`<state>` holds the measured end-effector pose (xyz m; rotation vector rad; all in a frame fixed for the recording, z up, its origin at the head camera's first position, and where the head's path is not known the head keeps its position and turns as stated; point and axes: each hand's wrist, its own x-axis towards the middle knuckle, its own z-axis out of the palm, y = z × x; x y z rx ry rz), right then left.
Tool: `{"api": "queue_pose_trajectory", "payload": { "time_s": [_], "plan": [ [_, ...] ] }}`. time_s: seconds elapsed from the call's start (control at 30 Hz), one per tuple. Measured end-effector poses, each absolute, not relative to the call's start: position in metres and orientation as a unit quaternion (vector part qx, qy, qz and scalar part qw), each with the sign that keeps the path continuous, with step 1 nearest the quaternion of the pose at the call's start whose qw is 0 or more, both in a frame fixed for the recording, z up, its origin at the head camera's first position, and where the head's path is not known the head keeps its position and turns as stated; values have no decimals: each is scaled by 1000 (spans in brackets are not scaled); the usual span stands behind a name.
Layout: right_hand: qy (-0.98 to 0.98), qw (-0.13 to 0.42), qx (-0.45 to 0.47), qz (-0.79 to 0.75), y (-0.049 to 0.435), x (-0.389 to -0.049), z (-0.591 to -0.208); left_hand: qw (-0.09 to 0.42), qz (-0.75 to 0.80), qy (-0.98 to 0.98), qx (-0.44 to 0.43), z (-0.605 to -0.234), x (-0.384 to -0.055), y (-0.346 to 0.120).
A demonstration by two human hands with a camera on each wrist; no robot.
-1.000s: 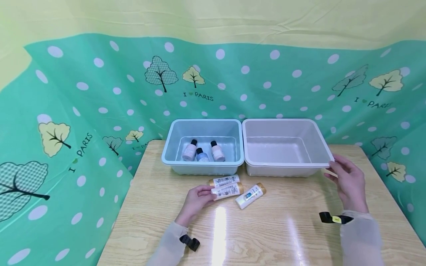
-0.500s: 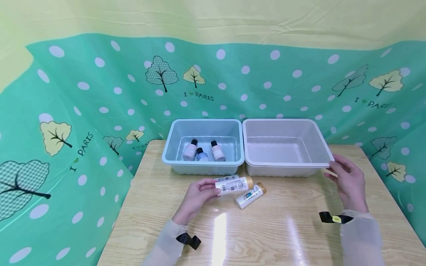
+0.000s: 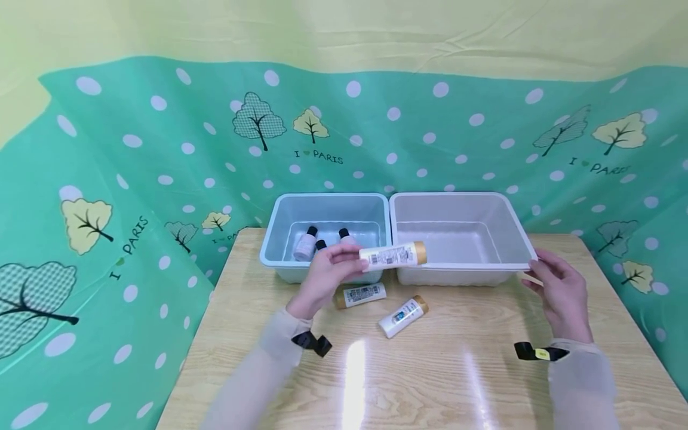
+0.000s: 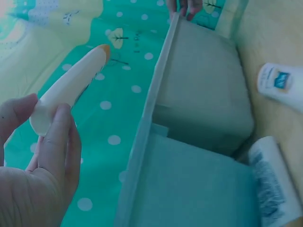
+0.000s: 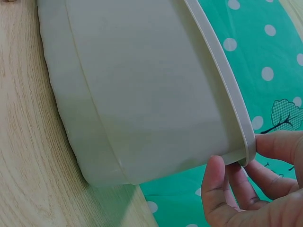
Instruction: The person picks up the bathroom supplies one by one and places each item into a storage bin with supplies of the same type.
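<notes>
My left hand [image 3: 329,275] pinches a white bottle with a gold cap [image 3: 395,255] by its base end. It is raised at the front rims of the two bins, cap toward the right. In the left wrist view, thumb and fingers press the sides of the held bottle [image 4: 71,85]. My right hand [image 3: 561,292] grips the front right corner of the grey bin [image 3: 457,266], thumb on top of the rim and fingers beneath, as the right wrist view shows. Two similar bottles lie on the table: one label-side up [image 3: 364,294], the other angled [image 3: 403,316].
A light blue bin [image 3: 274,239] stands left against the grey one. Inside it lie small black-capped bottles, pink [image 3: 305,246] and others partly hidden by my left hand. A green dotted cloth [image 3: 430,149] hangs behind the wooden table [image 3: 430,376].
My left hand has lifted one gold-capped bottle off the table, raising it up and to the right to the bins' rims. The right hand keeps its grip on the grey bin's corner.
</notes>
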<state>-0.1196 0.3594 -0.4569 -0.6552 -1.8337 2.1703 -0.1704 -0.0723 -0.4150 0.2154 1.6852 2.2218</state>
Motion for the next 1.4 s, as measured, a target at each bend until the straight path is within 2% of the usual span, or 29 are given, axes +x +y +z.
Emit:
{"api": "queue_pose_trajectory", "payload": {
  "time_s": [0.37, 0.6, 0.97, 1.4],
  "plan": [
    [-630, 118, -233, 731, 369, -116, -458, 194, 770, 603, 82, -370, -260, -10],
    [-612, 138, -208, 750, 369, -114, -459, 203, 733, 644, 83, -364, -298, 46],
    [-625, 142, -207, 740, 363, -121, -464, 183, 646, 737, 78, -390, -328, 122],
    [-631, 150, -196, 735, 361, -126, -466, 221, 576, 786, 37, -420, -331, 140]
  ]
}}
